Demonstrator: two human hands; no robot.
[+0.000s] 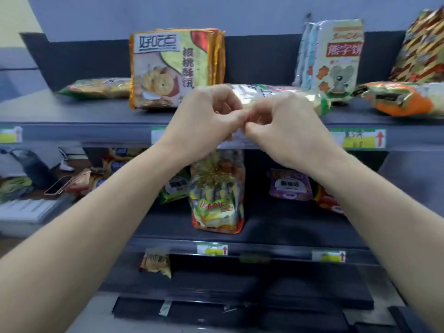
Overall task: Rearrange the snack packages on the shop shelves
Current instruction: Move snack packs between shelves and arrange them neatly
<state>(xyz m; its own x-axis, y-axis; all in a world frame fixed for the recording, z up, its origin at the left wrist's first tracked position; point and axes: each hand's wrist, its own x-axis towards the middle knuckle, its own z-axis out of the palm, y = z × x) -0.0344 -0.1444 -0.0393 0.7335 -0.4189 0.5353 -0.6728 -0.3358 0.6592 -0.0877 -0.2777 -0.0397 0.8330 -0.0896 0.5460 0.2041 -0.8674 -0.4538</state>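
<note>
A clear bag of wrapped snack sticks (217,203) with a gold ribbon tie hangs in front of the middle shelf (288,227). My left hand (204,121) and my right hand (281,126) meet above it, both pinching its top edge. On the top shelf (84,116) a walnut biscuit pack (175,68) stands upright. A bear biscuit pack (336,61) stands to the right. A long pale pack (283,94) lies flat behind my hands.
An orange pack (403,99) and a green pack (98,87) lie flat on the top shelf. Green (174,188), purple (289,186) and red (329,200) packs sit on the middle shelf. One small yellow pack (156,263) is on the lower shelf. A phone (58,185) lies at left.
</note>
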